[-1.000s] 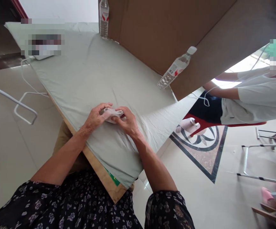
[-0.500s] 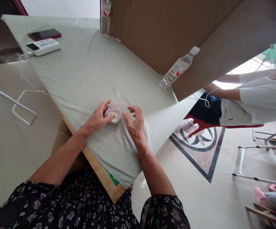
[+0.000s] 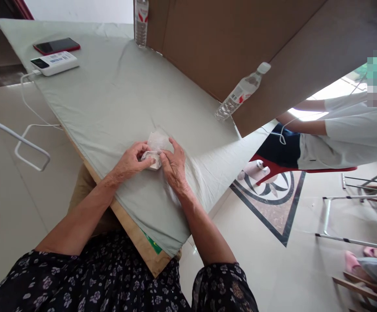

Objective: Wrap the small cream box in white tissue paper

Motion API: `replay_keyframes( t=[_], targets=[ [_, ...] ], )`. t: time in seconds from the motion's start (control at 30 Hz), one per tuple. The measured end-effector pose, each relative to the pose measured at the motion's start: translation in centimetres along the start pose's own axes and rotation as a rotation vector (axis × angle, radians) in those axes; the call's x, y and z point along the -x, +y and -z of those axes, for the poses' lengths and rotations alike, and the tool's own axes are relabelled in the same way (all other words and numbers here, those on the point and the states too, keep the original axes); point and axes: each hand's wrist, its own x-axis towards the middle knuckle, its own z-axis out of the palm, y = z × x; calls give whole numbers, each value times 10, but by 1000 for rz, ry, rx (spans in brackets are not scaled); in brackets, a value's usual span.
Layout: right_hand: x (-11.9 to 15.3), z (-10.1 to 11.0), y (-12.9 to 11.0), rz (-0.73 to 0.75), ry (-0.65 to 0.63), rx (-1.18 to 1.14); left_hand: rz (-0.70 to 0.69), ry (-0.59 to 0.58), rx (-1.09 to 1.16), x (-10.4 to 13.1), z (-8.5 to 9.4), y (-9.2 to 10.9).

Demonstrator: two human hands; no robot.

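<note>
A small whitish block (image 3: 155, 165), wrapped in a thin see-through plastic bag (image 3: 157, 141), lies on the cloth close to the table's near corner. My left hand (image 3: 130, 160) is closed on the block's left side, its thumb across the top and its fingers curled behind. At the right side, my right hand (image 3: 174, 167) pinches the film against the block, with the index finger lifted away. A loose flap of plastic stands up beyond the block. What the block is cannot be made out.
A clear water bottle (image 3: 240, 93) leans against a big cardboard panel (image 3: 208, 47); another bottle (image 3: 141, 24) stands at its far end. A phone (image 3: 57, 45) and a white power bank (image 3: 54, 63) with a cable lie at far left. Another person's arm (image 3: 305, 123) is beyond the panel.
My right hand has moved left onto the wrapped block and closed on the plastic. The loose film has been folded up and away. My left hand keeps its hold.
</note>
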Motion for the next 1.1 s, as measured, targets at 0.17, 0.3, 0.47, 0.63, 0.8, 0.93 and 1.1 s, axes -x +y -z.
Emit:
replay_keyframes(
  t=[0.17,0.3,0.47,0.63,0.8,0.93,1.1],
  targets=[
    [-5,-4,4,-3,-37,-4,1,-22,10,2,0,0],
    [-13,-2,9,-26,-122,-11,28,-81,70,3,0,0],
    [-12,3,8,-36,-107,-80,-33,-54,-81,2,3,4],
    [-21,10,15,-295,30,-333,-7,-53,-89,2,2,5],
    [-47,2,17,-430,-47,-452,-3,-56,-92,1,2,8],
    [-51,-6,3,-317,-88,-594,12,-67,-75,0,2,11],
    [-32,-1,-15,-265,-77,-622,60,-105,-9,0,1,15]
  ],
)
